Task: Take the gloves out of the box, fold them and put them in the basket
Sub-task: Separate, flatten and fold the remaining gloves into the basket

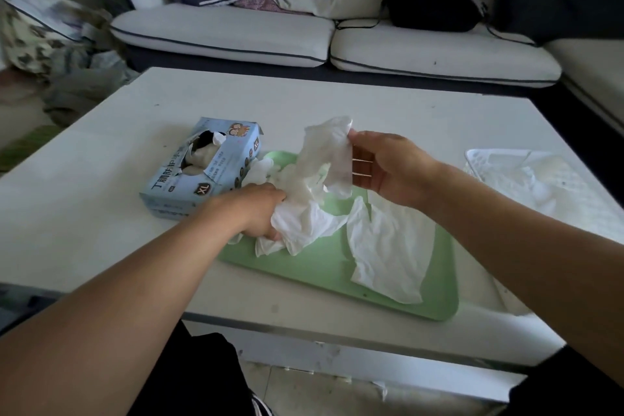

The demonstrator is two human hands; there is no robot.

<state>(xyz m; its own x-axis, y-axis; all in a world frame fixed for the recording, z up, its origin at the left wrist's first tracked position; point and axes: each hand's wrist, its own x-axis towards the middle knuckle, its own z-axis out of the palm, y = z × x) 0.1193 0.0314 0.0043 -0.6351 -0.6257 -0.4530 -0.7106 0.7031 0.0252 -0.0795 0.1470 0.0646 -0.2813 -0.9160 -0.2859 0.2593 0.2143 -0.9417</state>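
Dim daylight, soft blur, bowed edges

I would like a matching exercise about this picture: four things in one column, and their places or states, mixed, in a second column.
Things
1. glove box
2. basket
3. flat glove
4. raised glove

Places or states
A. lies spread on the green tray
B. pinched by the right hand, with the left hand gripping the bunched gloves below it
C. stands at the right edge of the table
D. lies left of the tray, its top torn open

Pairs: 1-D, 2-C, 3-A, 4-B
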